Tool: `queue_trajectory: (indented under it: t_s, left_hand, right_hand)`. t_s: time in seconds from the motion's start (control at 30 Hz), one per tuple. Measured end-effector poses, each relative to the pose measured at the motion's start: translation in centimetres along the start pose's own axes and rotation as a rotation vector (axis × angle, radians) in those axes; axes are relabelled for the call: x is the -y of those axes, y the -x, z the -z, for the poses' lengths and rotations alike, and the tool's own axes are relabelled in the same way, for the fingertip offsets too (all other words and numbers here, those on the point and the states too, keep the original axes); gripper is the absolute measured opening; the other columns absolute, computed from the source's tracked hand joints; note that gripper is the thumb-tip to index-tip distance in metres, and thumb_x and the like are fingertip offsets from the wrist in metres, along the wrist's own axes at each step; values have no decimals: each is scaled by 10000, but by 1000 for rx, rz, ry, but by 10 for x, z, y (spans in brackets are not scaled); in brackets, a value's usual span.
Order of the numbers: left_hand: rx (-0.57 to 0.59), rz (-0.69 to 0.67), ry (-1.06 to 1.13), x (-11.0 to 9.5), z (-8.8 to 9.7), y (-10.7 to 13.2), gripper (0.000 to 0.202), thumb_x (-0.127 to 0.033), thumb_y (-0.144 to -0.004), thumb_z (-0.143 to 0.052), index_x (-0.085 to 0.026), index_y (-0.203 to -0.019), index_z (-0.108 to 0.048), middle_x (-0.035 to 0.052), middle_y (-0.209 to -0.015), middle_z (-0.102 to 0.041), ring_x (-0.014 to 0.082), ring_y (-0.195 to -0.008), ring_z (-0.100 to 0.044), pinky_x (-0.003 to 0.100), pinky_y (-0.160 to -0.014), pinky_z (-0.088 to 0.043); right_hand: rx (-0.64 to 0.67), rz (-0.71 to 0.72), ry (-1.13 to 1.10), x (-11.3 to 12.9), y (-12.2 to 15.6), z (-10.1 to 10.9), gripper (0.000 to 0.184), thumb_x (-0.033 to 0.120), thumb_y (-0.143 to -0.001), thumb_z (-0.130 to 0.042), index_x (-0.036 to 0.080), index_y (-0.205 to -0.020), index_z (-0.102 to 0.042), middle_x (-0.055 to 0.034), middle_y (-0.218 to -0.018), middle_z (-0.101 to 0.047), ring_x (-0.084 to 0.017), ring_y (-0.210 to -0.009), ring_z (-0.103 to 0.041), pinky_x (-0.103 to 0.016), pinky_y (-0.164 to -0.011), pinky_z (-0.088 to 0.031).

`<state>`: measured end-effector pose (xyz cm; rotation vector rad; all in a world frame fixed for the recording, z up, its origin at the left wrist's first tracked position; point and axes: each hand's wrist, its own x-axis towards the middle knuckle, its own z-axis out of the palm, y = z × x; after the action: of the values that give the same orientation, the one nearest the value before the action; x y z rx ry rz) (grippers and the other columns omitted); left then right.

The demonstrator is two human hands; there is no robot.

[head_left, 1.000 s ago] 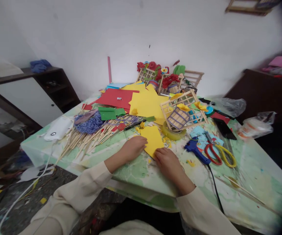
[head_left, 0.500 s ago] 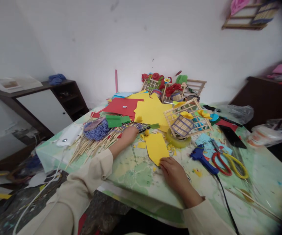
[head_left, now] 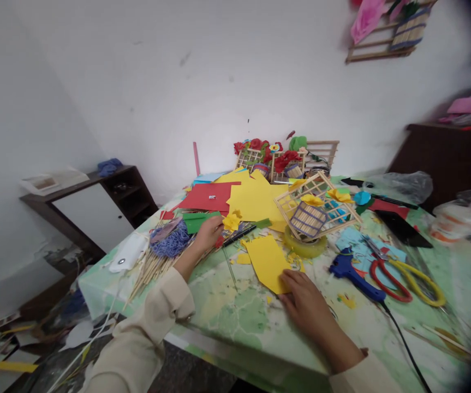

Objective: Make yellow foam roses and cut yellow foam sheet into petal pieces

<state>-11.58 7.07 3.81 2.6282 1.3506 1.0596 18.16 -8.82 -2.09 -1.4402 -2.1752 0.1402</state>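
Note:
My left hand [head_left: 209, 233] is closed, its fingertips pinching a small yellow paper flower [head_left: 232, 220] above the table's middle. Below it lie thin bamboo sticks [head_left: 157, 267], with a bundle of purple yarn [head_left: 170, 238] to the left. My right hand [head_left: 306, 300] grips the near corner of a cut piece of yellow paper [head_left: 266, 262], thumb at its edge and fingers on top. A blue glue gun [head_left: 356, 275] lies to the right of that hand, beside scissors [head_left: 397, 275] with red and yellow handles.
Yellow sheets [head_left: 255, 199] and a red sheet [head_left: 208, 195] lie farther back. A bamboo lattice with yellow flowers [head_left: 311, 218] leans over a tape roll [head_left: 304, 244]. A white power bank [head_left: 126, 255] sits at the left edge. A black phone-like slab [head_left: 403, 228] is at right.
The view has tilted up and shifted slightly. My left hand has lifted a little and now shows the yellow flower at its fingertips. My right hand stays on the yellow paper.

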Motion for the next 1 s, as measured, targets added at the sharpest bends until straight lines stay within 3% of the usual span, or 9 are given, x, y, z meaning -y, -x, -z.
queue_trajectory:
  t_s: [0.27, 0.47, 0.67, 1.0]
  left_hand:
    - [-7, 32, -82, 28, 9, -5, 278, -188, -844, -420, -165, -1025, -629, 125, -1067, -665, 217, -1013, -596, 379, -889, -454]
    - [123, 56, -154, 50, 1, -4, 291, -153, -825, -400, -142, -994, -636, 126, -1024, -665, 220, -978, -601, 350, -850, -464]
    - [270, 43, -173, 54, -17, 1, 219, -192, -857, -408, -170, -886, -623, 88, -943, -656, 182, -902, -600, 289, -806, -455]
    - [322, 64, -215, 53, -26, -7, 236, -206, -869, -386, -156, -879, -617, 99, -933, -635, 186, -891, -567, 303, -810, -434]
  right_hand:
    - [-11, 5, 48, -1, 1, -3, 274, 247, -837, -523, 170, -1080, -623, -125, -1190, -607, -258, -1119, -529, -439, -972, -420]
    - [22, -5, 48, 1, 0, -2, 261, 242, -843, -524, 166, -1070, -626, -124, -1190, -604, -263, -1125, -520, -435, -970, -415]
    - [31, -7, 57, 0, 0, -2, 279, 247, -843, -524, 164, -1091, -620, -129, -1206, -596, -268, -1136, -510, -444, -974, -406]
    - [30, 17, 49, -1, 0, 0, 282, 266, -854, -517, 169, -1097, -623, -130, -1183, -600, -258, -1115, -507, -422, -950, -403]
